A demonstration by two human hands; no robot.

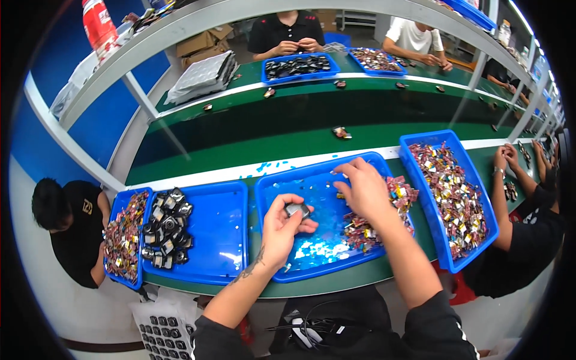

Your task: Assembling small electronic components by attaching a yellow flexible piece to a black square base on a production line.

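My left hand (283, 229) is closed around a small black rectangular housing (297, 209), held between thumb and fingers over a blue tray (257, 204). To its right, my right hand (367, 191) hovers above the same tray, thumb and forefinger apart. A tiny pale speck shows near the forefinger's tip, too small to name. Beneath my right hand lies a heap of small circuit parts with pinkish flex pieces (361, 233). Shiny bits of blue film (321, 249) are scattered over the tray's floor.
On the left, a blue tray (219, 240) holds black housings (168, 231); beside it stands a narrower parts tray (127, 240). A full parts tray (450, 204) is at right. Beyond runs a green conveyor (240, 135) carrying a loose part (341, 132), beneath a metal frame. Co-workers sit around.
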